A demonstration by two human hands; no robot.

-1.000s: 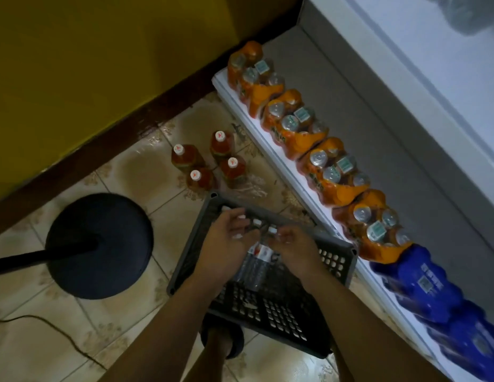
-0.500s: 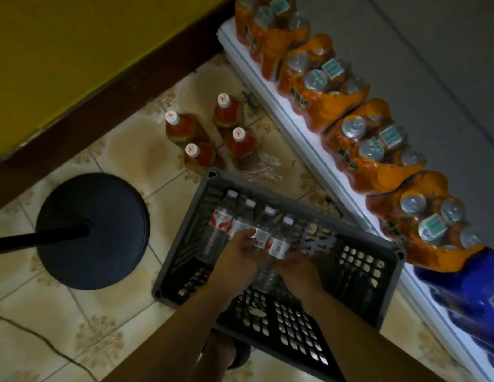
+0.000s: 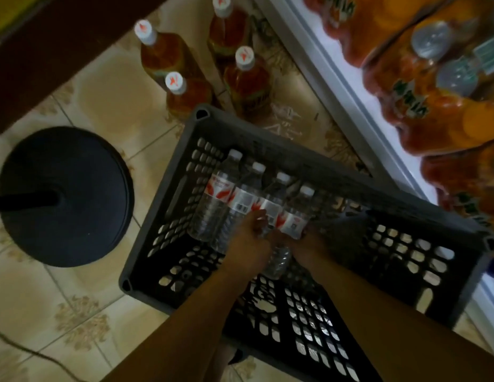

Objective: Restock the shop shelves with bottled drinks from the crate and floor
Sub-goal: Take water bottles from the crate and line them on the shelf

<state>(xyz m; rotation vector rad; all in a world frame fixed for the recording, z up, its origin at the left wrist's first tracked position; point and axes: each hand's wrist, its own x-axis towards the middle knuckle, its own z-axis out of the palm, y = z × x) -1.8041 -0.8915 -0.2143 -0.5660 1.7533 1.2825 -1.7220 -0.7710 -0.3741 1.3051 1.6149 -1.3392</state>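
Crate (image 3: 295,150): dark grey, walls and bottom in a grid of cut-out slots. Water bottles (image 3: 240,199) in it: clear, white caps, white labels with a red mark. Far bottles (image 3: 248,86): amber-red, white caps with a red logo. Floor (image 3: 102,111): cream tiles, brown floral corner motifs. Stand base (image 3: 64,197) at left: black. Shelf (image 3: 336,75) edge at right: white. Packs (image 3: 422,106) on it: orange wrap, silver caps, lettering probably green (blurred). Skirting (image 3: 47,51) at far left: dark brown.

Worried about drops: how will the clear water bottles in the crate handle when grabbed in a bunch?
The water bottles look full, so probably heavy together. Smooth round sides may slip or roll. Thin ribbed plastic likely flexes when squeezed.
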